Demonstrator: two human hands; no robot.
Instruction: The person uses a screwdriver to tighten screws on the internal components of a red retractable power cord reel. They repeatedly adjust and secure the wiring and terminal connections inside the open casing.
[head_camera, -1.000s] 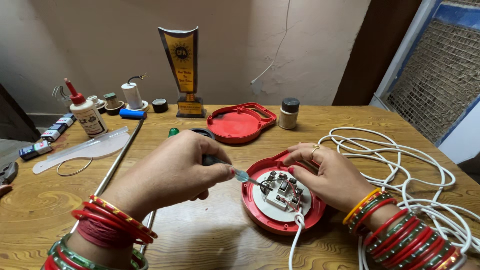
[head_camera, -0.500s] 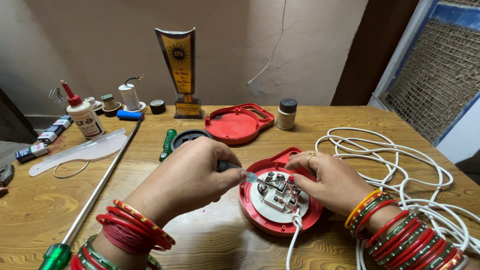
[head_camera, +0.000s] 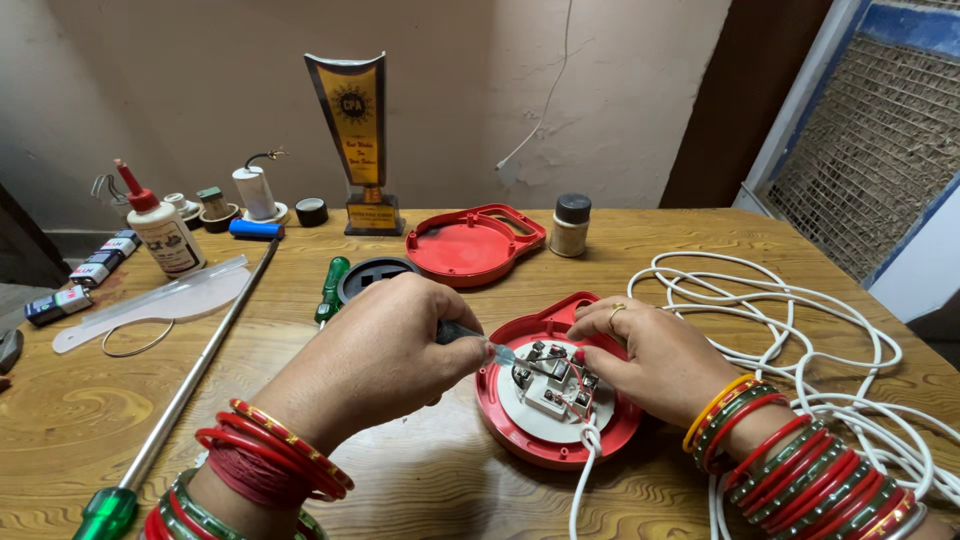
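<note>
Left hand (head_camera: 385, 345) holds screwdriver (head_camera: 480, 342) pointing right.

I see my left hand (head_camera: 375, 355) closed around a small screwdriver (head_camera: 480, 345), its tip set among the metal contacts on the white inner plate (head_camera: 545, 400) of a round red housing (head_camera: 530, 440), while my right hand (head_camera: 650, 355) steadies that housing from the side with fingertips on the plate. A white cable (head_camera: 800, 330) leaves the housing's near edge and lies coiled on the wooden table (head_camera: 450, 480) to my right; the loose red cover (head_camera: 470, 245) rests farther back, with a long green-handled screwdriver (head_camera: 170, 410) to my left
</note>
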